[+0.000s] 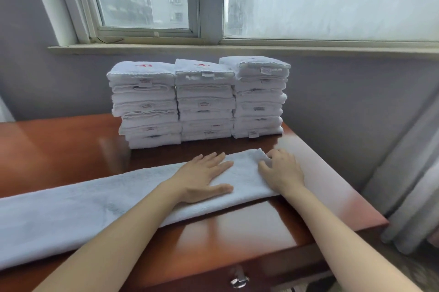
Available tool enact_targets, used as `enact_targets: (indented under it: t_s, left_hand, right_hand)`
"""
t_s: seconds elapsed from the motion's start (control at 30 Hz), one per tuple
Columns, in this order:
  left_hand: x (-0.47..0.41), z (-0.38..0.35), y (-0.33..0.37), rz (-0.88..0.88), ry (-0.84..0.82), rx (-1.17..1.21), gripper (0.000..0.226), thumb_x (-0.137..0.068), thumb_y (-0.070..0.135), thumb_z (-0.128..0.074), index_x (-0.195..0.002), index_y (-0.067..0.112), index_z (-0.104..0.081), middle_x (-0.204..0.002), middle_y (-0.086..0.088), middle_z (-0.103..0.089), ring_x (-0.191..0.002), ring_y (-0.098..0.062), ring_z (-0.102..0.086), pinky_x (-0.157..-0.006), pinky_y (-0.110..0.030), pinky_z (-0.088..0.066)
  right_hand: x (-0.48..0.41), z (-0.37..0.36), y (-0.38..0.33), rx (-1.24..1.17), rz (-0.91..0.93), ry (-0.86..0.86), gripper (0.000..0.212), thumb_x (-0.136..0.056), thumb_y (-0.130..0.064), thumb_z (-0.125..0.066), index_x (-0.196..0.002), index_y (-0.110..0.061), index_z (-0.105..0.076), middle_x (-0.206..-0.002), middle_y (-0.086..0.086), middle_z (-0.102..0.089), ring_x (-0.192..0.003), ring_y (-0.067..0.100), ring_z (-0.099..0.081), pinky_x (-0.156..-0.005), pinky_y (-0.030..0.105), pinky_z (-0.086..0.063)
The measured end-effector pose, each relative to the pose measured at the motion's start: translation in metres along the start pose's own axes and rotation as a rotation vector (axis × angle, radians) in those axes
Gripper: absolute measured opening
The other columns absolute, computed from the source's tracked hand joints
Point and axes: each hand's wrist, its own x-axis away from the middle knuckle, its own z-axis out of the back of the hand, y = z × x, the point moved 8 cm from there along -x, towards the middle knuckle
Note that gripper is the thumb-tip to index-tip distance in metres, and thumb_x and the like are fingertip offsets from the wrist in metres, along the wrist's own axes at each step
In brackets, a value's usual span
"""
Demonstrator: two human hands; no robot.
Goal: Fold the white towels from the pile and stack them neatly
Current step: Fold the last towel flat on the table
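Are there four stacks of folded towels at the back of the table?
No, only three stacks of folded towels stand side by side on the table, behind the long towel.

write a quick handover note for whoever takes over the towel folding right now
Left hand: flat, fingers straight, pressing on the long white terry towel.
Right hand: fingers curled on that towel's right end, apparently gripping it.
The towel lies as a long strip across the glossy red-brown wooden table.
Done: three stacks of folded white towels stand side by side behind it.
Left: fold the strip crosswise, then add it to a stack. The unfolded pile is out of view.
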Motion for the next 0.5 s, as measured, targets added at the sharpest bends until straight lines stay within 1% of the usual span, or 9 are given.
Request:
enact_targets:
  t_s: [0.07,0.1,0.13,0.2,0.23,0.27,0.33,0.4,0.5]
  left_hand:
    - [0.001,0.003,0.003,0.027,0.039,0.0,0.069,-0.094,0.071,-0.025,-0.155,0.042,-0.012,-0.164,0.01,0.0,-0.151,-0.01,0.001,-0.123,-0.034,-0.001]
    - [0.005,0.009,0.004,0.044,0.113,0.03,0.062,-0.098,0.062,-0.032,-0.154,0.038,-0.023,-0.164,0.007,-0.009,-0.151,-0.012,-0.008,-0.123,-0.035,-0.007]
    - [0.011,0.019,0.007,0.043,0.247,0.079,0.053,-0.099,0.051,-0.041,-0.149,0.034,-0.039,-0.161,0.003,-0.024,-0.148,-0.015,-0.022,-0.12,-0.036,-0.02]
    - [0.037,0.044,0.01,0.017,0.57,0.155,0.036,-0.097,0.03,-0.054,-0.13,0.023,-0.063,-0.138,0.001,-0.057,-0.126,-0.017,-0.053,-0.1,-0.037,-0.046]
    - [0.043,0.049,0.014,0.009,0.668,0.218,0.032,-0.096,0.027,-0.054,-0.125,0.021,-0.066,-0.127,0.004,-0.063,-0.115,-0.014,-0.059,-0.091,-0.036,-0.05]
    - [0.048,0.053,0.012,0.035,0.721,0.339,0.032,-0.097,0.029,-0.052,-0.125,0.025,-0.066,-0.122,0.008,-0.064,-0.111,-0.009,-0.06,-0.089,-0.035,-0.051]
    - [0.061,0.057,0.0,0.151,0.725,0.709,0.035,-0.097,0.041,-0.045,-0.128,0.036,-0.06,-0.122,0.013,-0.064,-0.109,-0.001,-0.06,-0.093,-0.03,-0.05]
    - [0.074,0.066,-0.012,0.203,0.728,1.094,0.032,-0.101,0.044,-0.04,-0.129,0.039,-0.055,-0.121,0.007,-0.066,-0.104,-0.007,-0.065,-0.09,-0.03,-0.052]
    - [0.107,0.093,-0.033,0.236,0.782,1.267,0.036,-0.106,0.04,-0.03,-0.125,0.034,-0.06,-0.115,-0.001,-0.072,-0.104,-0.018,-0.068,-0.088,-0.035,-0.054]
  right_hand:
    - [-0.003,0.004,-0.003,-0.004,-0.015,-0.066,0.023,-0.094,-0.035,-0.044,-0.109,-0.018,-0.051,-0.107,0.003,-0.061,-0.097,0.027,-0.053,-0.074,0.035,-0.04]
    - [-0.006,0.007,-0.007,-0.011,-0.014,-0.113,0.021,-0.095,-0.033,-0.043,-0.11,-0.018,-0.047,-0.106,0.004,-0.061,-0.094,0.027,-0.054,-0.073,0.036,-0.041]
    - [-0.008,0.012,-0.014,-0.054,-0.008,-0.15,0.02,-0.096,-0.03,-0.044,-0.113,-0.018,-0.045,-0.107,0.003,-0.06,-0.095,0.027,-0.055,-0.075,0.036,-0.042]
    - [-0.009,0.028,-0.04,-0.298,0.029,-0.164,0.027,-0.094,-0.023,-0.051,-0.12,-0.02,-0.046,-0.109,-0.001,-0.055,-0.101,0.021,-0.054,-0.078,0.032,-0.04]
    - [-0.008,0.039,-0.047,-0.44,0.032,-0.152,0.032,-0.091,-0.02,-0.055,-0.122,-0.021,-0.047,-0.105,-0.004,-0.054,-0.098,0.015,-0.055,-0.075,0.029,-0.039]
    - [-0.007,0.048,-0.059,-0.574,0.043,-0.15,0.037,-0.089,-0.016,-0.058,-0.124,-0.023,-0.049,-0.1,-0.006,-0.054,-0.092,0.01,-0.055,-0.071,0.025,-0.04]
    - [0.003,0.058,-0.096,-0.759,0.113,-0.188,0.047,-0.086,-0.009,-0.062,-0.129,-0.022,-0.049,-0.096,-0.001,-0.056,-0.083,0.009,-0.058,-0.067,0.022,-0.044]
    - [0.017,0.06,-0.137,-0.873,0.192,-0.233,0.057,-0.085,-0.003,-0.063,-0.135,-0.023,-0.046,-0.098,0.006,-0.057,-0.082,0.015,-0.06,-0.067,0.022,-0.048]
    - [0.04,0.051,-0.198,-0.927,0.298,-0.301,0.07,-0.085,-0.005,-0.064,-0.143,-0.031,-0.035,-0.104,0.009,-0.058,-0.091,0.016,-0.064,-0.074,0.026,-0.051]
